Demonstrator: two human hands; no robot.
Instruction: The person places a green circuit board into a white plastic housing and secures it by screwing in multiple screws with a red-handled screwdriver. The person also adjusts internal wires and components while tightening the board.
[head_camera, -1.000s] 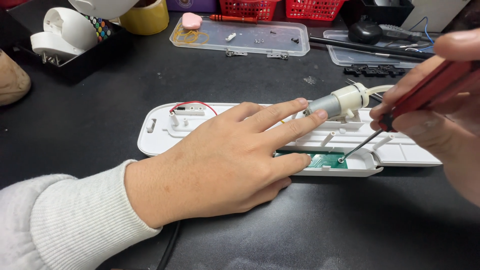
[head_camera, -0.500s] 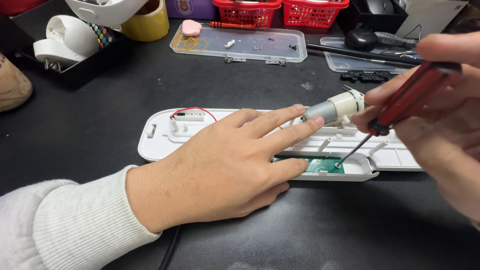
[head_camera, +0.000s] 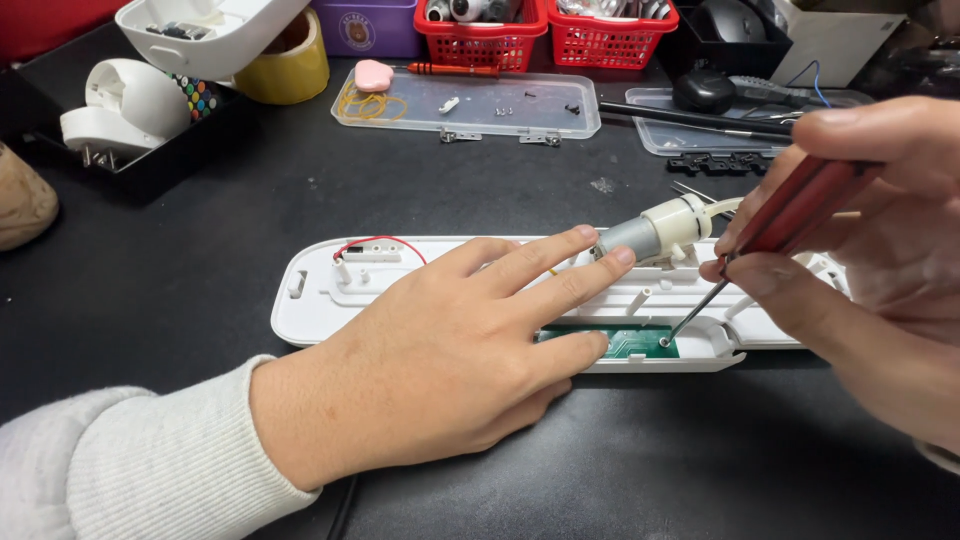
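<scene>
A long white plastic housing (head_camera: 330, 300) lies open on the black mat, with a red wire (head_camera: 380, 241) at its left end, a small grey and white motor (head_camera: 650, 232) and a green circuit board (head_camera: 630, 342). My left hand (head_camera: 450, 360) lies flat on the housing, fingers spread, fingertips by the motor and the board. My right hand (head_camera: 860, 270) grips a red-handled screwdriver (head_camera: 790, 215); its thin tip touches the right end of the green board.
A clear plastic tray (head_camera: 470, 105) with small screws and rubber bands sits behind. Two red baskets (head_camera: 545, 25), a yellow tape roll (head_camera: 290, 65), white plastic shells (head_camera: 130, 105) in a black box and another clear tray (head_camera: 720, 130) line the back.
The view has shifted slightly. My right hand has tilted the screwdriver a little; its tip stays at the green board. My left hand stays pressed on the housing.
</scene>
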